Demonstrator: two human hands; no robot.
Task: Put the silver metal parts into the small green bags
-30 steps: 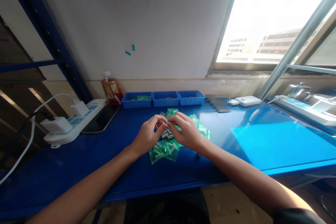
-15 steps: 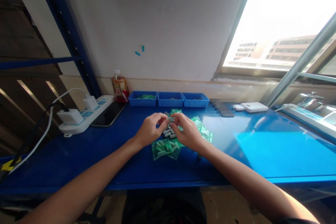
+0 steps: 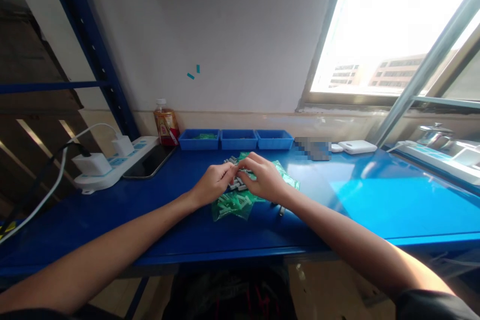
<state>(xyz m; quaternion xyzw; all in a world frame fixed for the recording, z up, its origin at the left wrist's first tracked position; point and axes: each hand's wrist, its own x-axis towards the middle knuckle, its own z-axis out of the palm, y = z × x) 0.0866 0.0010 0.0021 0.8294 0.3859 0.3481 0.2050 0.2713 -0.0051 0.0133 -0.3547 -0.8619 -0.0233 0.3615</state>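
My left hand (image 3: 213, 184) and my right hand (image 3: 261, 176) meet over the middle of the bench, fingertips pinched together. Whatever lies between their fingers is too small and covered to make out. Small grey cylindrical metal pieces (image 3: 237, 185) lie in a pile just under the fingers. In front of the pile rests a green clear bag (image 3: 231, 205) with pale stick-like pieces inside. Another green bag (image 3: 290, 180) lies beyond my right hand, partly covered by it. A small metal piece (image 3: 281, 211) sits by my right wrist.
Three blue bins stand along the wall: a left bin (image 3: 199, 144) with green bags, a middle bin (image 3: 239, 145) and a right bin (image 3: 275, 144). A bottle (image 3: 166, 125), a phone (image 3: 150, 162) and a power strip (image 3: 116, 164) are at left. A white box (image 3: 359, 147) lies at right.
My hands have come closer together, and the fingertips now touch. The whole view has shifted slightly, so the bench items appear a little further left.
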